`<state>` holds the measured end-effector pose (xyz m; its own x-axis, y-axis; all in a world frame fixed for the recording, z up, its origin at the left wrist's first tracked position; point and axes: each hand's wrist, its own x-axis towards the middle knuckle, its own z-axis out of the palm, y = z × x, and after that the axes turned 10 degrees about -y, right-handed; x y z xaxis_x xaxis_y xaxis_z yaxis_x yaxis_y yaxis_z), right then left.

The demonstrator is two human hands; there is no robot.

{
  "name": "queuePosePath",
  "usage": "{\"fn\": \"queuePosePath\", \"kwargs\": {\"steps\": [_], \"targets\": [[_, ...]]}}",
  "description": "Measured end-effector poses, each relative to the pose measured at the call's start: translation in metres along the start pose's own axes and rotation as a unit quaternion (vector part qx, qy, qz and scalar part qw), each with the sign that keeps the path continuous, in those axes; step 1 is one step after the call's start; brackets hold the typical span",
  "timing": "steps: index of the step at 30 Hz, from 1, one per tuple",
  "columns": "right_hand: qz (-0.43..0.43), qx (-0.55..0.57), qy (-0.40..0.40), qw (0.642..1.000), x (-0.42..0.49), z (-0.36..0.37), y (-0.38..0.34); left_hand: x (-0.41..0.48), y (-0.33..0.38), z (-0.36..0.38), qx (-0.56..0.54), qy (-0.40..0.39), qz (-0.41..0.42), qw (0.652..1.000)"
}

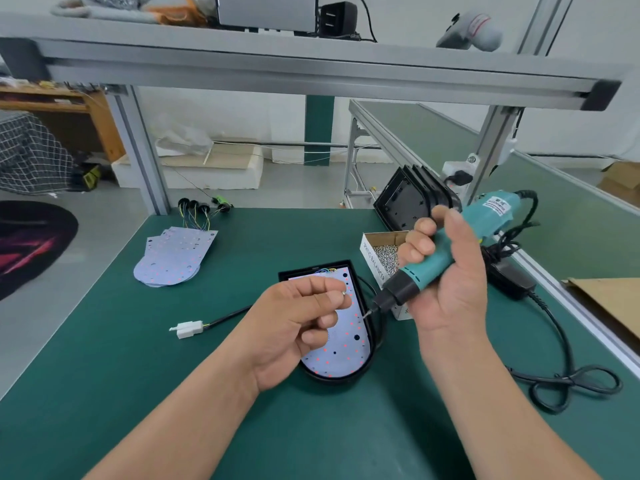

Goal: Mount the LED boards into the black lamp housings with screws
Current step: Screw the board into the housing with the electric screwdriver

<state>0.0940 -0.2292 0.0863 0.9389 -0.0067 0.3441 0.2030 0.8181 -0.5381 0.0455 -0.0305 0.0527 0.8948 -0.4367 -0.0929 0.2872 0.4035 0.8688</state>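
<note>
Over the housing (346, 380) and its LED board (341, 355), our left hand (294, 327) pinches a screw (343, 293); our right hand (446, 278) grips the electric screwdriver (434, 263).

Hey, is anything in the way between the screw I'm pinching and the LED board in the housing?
Nothing visible. The left hand pinches the screw over the LED board in the black housing; the screwdriver tip sits at the board's right edge. The hand hides part of the board.

Teal screwdriver (446, 251), screw (343, 292) above LED board (341, 355)
</note>
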Motion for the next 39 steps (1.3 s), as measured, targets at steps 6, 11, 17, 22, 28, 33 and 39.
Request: {"fn": "queuePosePath", "kwargs": {"steps": [6,11,17,22,28,33,39], "targets": [[-0.034,0.022,0.033,0.999,0.001,0.002,-0.001,0.002,-0.006,0.004,0.002,0.020,-0.012,1.000],[-0.044,0.019,0.029,0.998,0.001,0.003,-0.003,0.002,-0.006,0.005,0.004,0.025,-0.013,1.000],[-0.045,0.017,0.019,0.999,0.000,0.004,-0.003,0.001,-0.008,0.006,0.004,0.030,-0.014,0.999],[-0.047,0.020,0.015,0.999,-0.001,0.004,-0.004,0.001,-0.008,0.008,0.003,0.037,-0.011,0.999],[-0.051,0.024,0.009,0.998,0.000,0.003,-0.003,0.001,-0.007,0.009,0.003,0.040,-0.011,0.999],[-0.048,0.024,0.004,0.999,0.000,0.002,-0.003,0.000,-0.007,0.011,0.020,0.053,-0.011,0.998],[-0.045,-0.003,-0.006,0.999,0.000,0.000,-0.001,-0.001,-0.008,0.010,0.053,0.061,0.004,0.997]]}}
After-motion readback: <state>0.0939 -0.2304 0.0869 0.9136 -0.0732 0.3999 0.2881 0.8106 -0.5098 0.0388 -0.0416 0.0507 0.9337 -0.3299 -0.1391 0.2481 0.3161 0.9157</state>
